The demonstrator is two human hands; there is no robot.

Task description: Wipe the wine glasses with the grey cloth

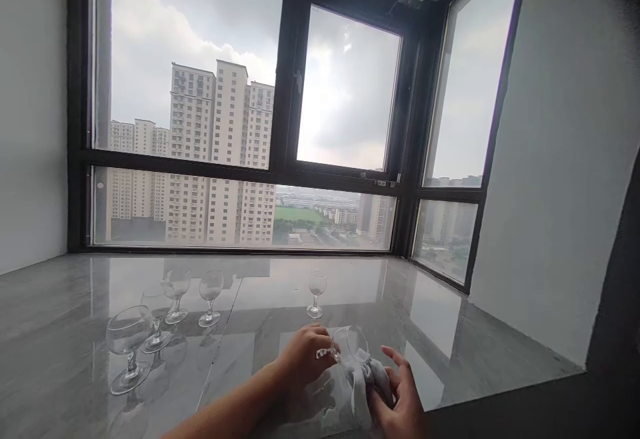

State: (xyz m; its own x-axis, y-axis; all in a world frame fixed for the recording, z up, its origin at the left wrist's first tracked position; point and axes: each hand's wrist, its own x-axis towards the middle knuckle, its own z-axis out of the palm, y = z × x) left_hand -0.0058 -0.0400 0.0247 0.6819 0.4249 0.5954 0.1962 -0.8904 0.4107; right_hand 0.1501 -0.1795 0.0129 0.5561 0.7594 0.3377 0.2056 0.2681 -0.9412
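Observation:
My left hand (307, 356) is closed around the stem and foot of a clear wine glass (345, 342), which is tipped on its side with its bowl to the right. A grey-white cloth (367, 379) is bunched in my right hand (400, 392), and its thumb and fingers press round it while the index finger sticks out. The cloth touches the rim of the glass, and part of it hangs down in front. Just beyond my hands a single wine glass (317, 289) stands upright on the glossy grey sill.
Several wine glasses stand upright at the left, the nearest glass (129, 332) closest to me. The polished sill (240, 359) mirrors the window. Dark window frames (200, 167) run along the back, and a white wall (540, 192) closes off the right.

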